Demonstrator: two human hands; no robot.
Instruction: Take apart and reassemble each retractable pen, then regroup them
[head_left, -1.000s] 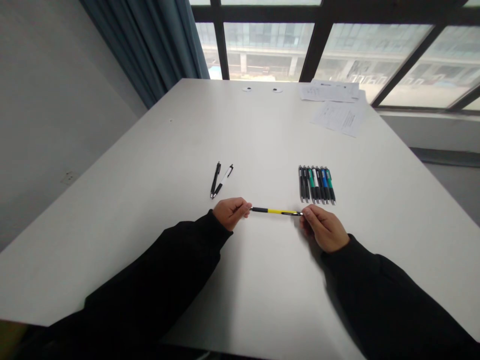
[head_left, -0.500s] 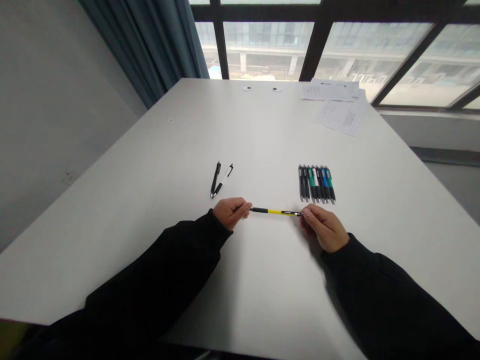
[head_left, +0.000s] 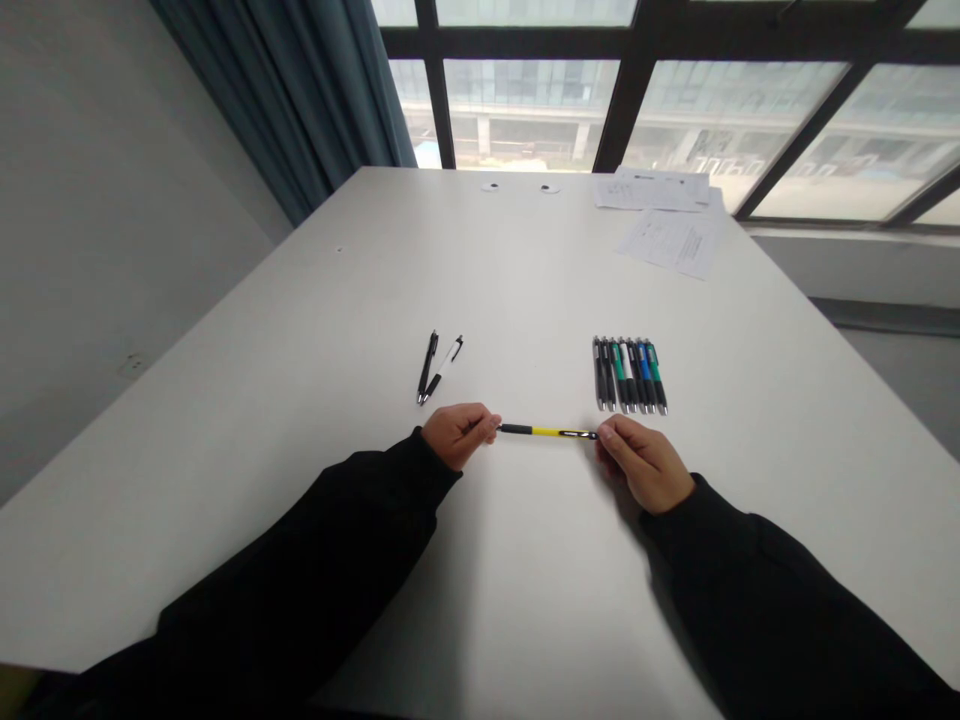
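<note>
A yellow and black pen (head_left: 546,432) is stretched level between my two hands, above the white table. My left hand (head_left: 460,434) pinches its tip end, beside the black grip. At the other end, where the clip is, my right hand (head_left: 645,460) has thumb and fingers closed on the pen. Beyond my left hand lie a black pen (head_left: 427,368) and a white and black pen (head_left: 443,369), their lower ends close together in a V. Past my right hand, a row of several pens (head_left: 628,375) in black, green, white and blue lies side by side, clips at the far end.
Printed papers (head_left: 664,215) lie at the far right of the white table (head_left: 517,290). Two small oval fittings, the nearer-right one a cable cover (head_left: 550,189), sit at the far edge. Behind are a window and a blue curtain (head_left: 300,90).
The camera view has tilted up slightly, so everything sits a little lower in the picture. Both hands keep hold of the yellow and black pen, with hardly any other movement.
</note>
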